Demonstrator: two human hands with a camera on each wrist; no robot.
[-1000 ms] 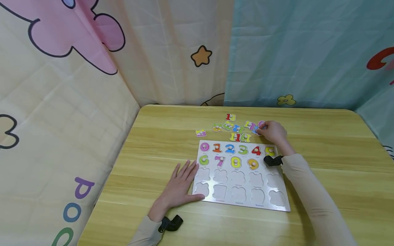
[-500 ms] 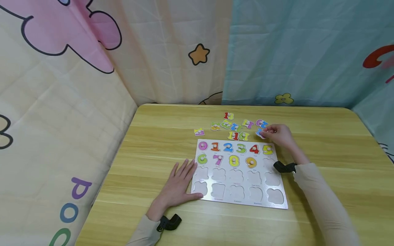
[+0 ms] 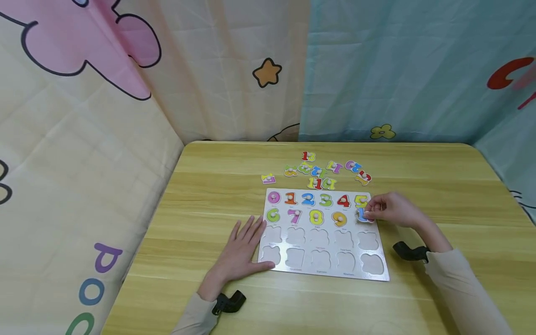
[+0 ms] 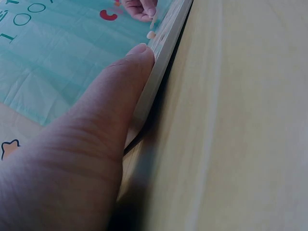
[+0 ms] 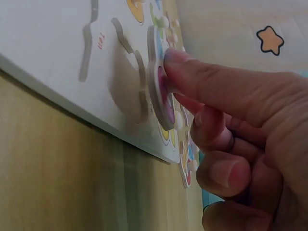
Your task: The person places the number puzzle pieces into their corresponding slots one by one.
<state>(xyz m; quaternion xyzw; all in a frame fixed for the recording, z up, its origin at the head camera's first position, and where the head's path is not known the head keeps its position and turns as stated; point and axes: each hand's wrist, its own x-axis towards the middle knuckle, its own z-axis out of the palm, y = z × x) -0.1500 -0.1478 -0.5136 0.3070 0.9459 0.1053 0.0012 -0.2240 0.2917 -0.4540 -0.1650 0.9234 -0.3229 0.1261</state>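
A white number puzzle board point(image 3: 309, 238) lies on the wooden table, digits 0 to 9 sitting in its upper rows. My right hand point(image 3: 395, 210) pinches a blue-and-pink number puzzle piece point(image 3: 361, 215) by its knob, thumb against forefinger. In the right wrist view the puzzle piece point(image 5: 161, 91) stands tilted close over the recess point(image 5: 126, 79) beside the printed word "Ten". My left hand point(image 3: 237, 255) rests with fingers spread at the board's left edge. Its thumb point(image 4: 110, 91) lies along the front corner in the left wrist view.
Several loose two-digit pieces point(image 3: 317, 171) lie behind the board, some overlapping. A purple-and-yellow piece point(image 3: 268, 178) sits apart at their left, and a red-and-yellow one point(image 3: 363, 177) at their right. Printed curtains point(image 3: 226, 107) hang behind the table point(image 3: 439, 186).
My right hand has carried the blue-and-pink puzzle piece from the loose group toward me, over the board's right side. The red-and-yellow piece now shows. My left hand stays at the board's edge.
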